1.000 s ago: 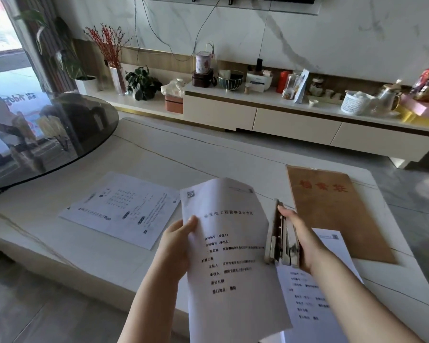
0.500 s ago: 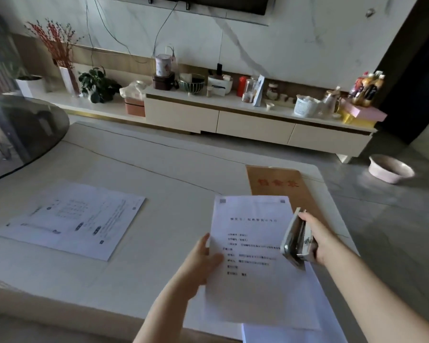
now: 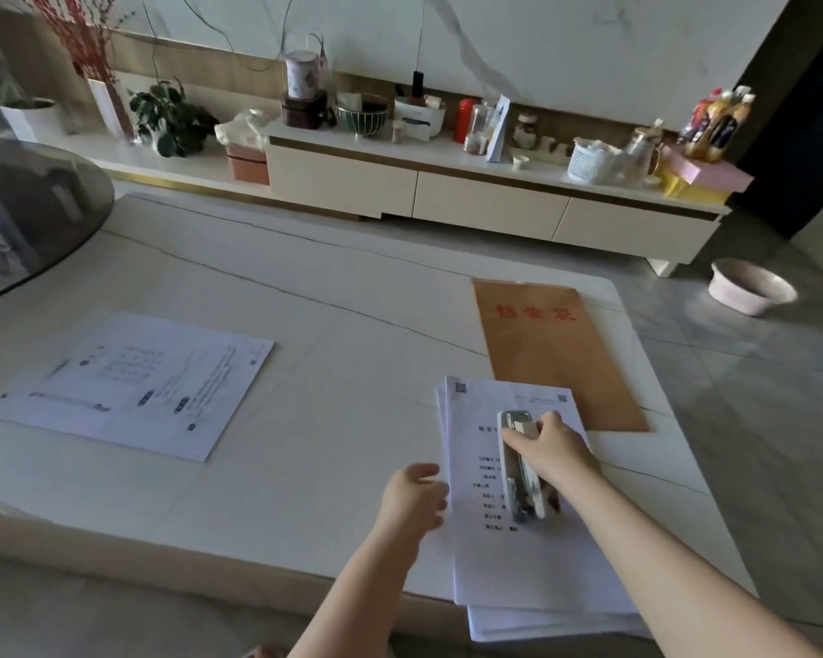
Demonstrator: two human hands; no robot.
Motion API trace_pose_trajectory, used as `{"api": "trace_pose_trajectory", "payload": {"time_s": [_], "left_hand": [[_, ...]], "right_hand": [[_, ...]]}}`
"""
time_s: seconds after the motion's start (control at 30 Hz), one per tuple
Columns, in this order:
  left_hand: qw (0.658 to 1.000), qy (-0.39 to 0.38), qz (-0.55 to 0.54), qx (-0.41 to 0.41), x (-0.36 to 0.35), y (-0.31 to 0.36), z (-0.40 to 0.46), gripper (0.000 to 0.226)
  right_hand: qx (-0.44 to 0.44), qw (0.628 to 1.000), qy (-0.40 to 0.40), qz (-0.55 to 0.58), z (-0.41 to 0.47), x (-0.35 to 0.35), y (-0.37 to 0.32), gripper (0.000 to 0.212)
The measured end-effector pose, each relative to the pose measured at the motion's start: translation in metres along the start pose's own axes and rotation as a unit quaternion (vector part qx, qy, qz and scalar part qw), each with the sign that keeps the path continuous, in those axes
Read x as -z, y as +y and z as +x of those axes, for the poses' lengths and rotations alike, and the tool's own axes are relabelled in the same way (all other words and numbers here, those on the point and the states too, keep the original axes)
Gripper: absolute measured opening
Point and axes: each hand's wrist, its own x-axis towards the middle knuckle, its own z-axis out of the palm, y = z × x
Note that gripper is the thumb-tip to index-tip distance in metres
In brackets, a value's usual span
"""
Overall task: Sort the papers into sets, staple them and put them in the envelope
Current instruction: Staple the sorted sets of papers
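Here right hand [image 3: 554,451] fingers grip stapler [image 3: 521,465] w/ paper stack [image 3: 519,562] print blurred; left hand [image 3: 414,498] fingers loosely curled, empty.

A pale marble-look bench [image 3: 343,353] fills the foreground, with a dark round glass tabletop [image 3: 29,211] overlapping its far left corner. Beyond it a long low cream cabinet [image 3: 485,201] runs along a white marbled wall [image 3: 566,45]. On the cabinet's lower left shelf stand a white vase of red branches [image 3: 108,104], a leafy potted plant [image 3: 167,116] and a terracotta-coloured box [image 3: 247,166]. On its top sit a green wire bowl [image 3: 362,114], a red canister [image 3: 464,120], a white basket [image 3: 590,161] and bottles [image 3: 718,123] on a pink box [image 3: 706,171]. A pink basin [image 3: 751,287] rests on the grey tiled floor [image 3: 756,396].
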Motion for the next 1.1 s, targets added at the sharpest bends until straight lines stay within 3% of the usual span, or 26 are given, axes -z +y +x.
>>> {"api": "trace_pose_trajectory", "payload": {"time_s": [0.2, 0.3, 0.47, 0.67, 0.73, 0.8, 0.87, 0.97, 1.03, 1.1], "left_hand": [[0.999, 0.018, -0.050, -0.001, 0.042, 0.014, -0.012, 0.031], [0.992, 0.061, -0.112, -0.013, 0.069, 0.021, -0.013, 0.032], [0.949, 0.165, -0.268, -0.032, 0.115, 0.032, -0.022, 0.031], [0.924, 0.227, -0.305, -0.033, 0.162, 0.045, -0.022, 0.031], [0.936, 0.256, -0.231, -0.067, 0.185, 0.049, -0.014, 0.032], [0.941, 0.317, -0.048, -0.103, 0.213, 0.050, 0.000, 0.035], [0.909, 0.373, 0.148, -0.113, 0.242, 0.049, 0.013, 0.037], [0.842, 0.402, 0.339, -0.117, 0.273, 0.045, 0.031, 0.038], [0.806, 0.403, 0.417, -0.120, 0.285, 0.041, 0.043, 0.042], [0.797, 0.394, 0.442, -0.118, 0.294, 0.037, 0.052, 0.043]], "right_hand": [[0.078, 0.976, 0.041, -0.197, -0.001, -0.025, -0.019, 0.036], [0.169, 0.953, 0.086, -0.236, -0.002, -0.024, -0.039, 0.037], [0.274, 0.960, -0.048, 0.041, -0.016, -0.044, -0.118, 0.037], [0.299, 0.935, -0.137, 0.130, -0.018, -0.089, -0.211, 0.027], [0.295, 0.935, -0.146, 0.134, -0.012, -0.105, -0.235, 0.028], [0.294, 0.937, -0.144, 0.124, -0.003, -0.120, -0.257, 0.028], [0.297, 0.941, -0.134, 0.094, 0.007, -0.132, -0.277, 0.030], [0.315, 0.944, -0.093, 0.041, 0.026, -0.146, -0.304, 0.034], [0.334, 0.940, -0.060, 0.025, 0.039, -0.152, -0.319, 0.036], [0.350, 0.935, -0.047, 0.006, 0.051, -0.159, -0.333, 0.043]]}}
